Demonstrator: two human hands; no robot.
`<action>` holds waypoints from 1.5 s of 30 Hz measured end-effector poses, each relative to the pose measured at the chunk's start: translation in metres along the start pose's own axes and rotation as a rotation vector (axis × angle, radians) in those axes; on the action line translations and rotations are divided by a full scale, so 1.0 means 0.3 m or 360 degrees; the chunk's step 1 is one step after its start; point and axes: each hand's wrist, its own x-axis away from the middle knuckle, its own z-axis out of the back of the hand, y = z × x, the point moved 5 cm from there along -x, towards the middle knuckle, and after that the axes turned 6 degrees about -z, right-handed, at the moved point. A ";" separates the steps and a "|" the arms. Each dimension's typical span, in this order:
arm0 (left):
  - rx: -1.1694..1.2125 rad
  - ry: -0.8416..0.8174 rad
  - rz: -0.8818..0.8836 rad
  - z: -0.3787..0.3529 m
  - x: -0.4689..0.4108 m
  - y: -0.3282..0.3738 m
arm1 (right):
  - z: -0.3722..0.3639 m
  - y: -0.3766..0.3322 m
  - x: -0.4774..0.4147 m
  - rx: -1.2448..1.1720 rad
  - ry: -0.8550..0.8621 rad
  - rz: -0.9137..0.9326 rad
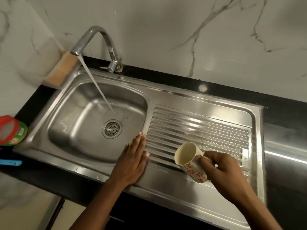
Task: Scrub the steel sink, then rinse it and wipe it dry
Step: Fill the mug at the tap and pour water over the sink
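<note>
The mug (pixel 190 161) was the nearest container: cream inside, red flowers on the outside, tipped over on its side with its mouth turned left and up. Its pale inner wall was all I could make out within it. It hung over the front left part of the ribbed drainboard (pixel 207 133); whether it touched the ribs I could not tell.

The basin (pixel 69 113) took up the left half of the steel sink (pixel 182 100), which was let into the black counter (pixel 282 113). A stream of water (pixel 98 87) ran from the curved tap (pixel 99 39) at the sink's back edge and struck the basin floor just behind the drain strainer (pixel 112 128), where it spread in a thin wet sheet.

By the sink's left edge stood a green tub with a red lid (pixel 11 130); its contents were hidden. A blue thing (pixel 10 162) lay near the front left corner, too cut off to name. A tan box (pixel 61 70) sat at the back left corner.

The right hand (pixel 221 166) grasped the mug, fingers curled round its near side and covering whatever handle it had. The left hand (pixel 132 163) lay flat and released, palm down and fingers straight together, on the steel strip between the basin and the drainboard near the front edge, its fingertips at the basin's right rim.
</note>
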 end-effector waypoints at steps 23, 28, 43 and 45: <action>0.0555 0.0094 -0.0236 0.372 0.066 -0.397 | -0.584 -0.379 0.099 -0.0741 0.0511 -0.0338; 0.0954 0.0386 0.0111 0.477 0.108 -0.447 | -0.652 -0.428 0.028 -0.0598 0.0361 -0.0284; 0.0862 0.0594 0.0392 0.758 0.126 -0.568 | -0.777 -0.673 -0.268 -0.0738 0.0036 -0.0019; 0.0857 0.0594 0.0393 0.780 0.118 -0.594 | -0.797 -0.706 -0.314 -0.0818 0.0039 -0.0034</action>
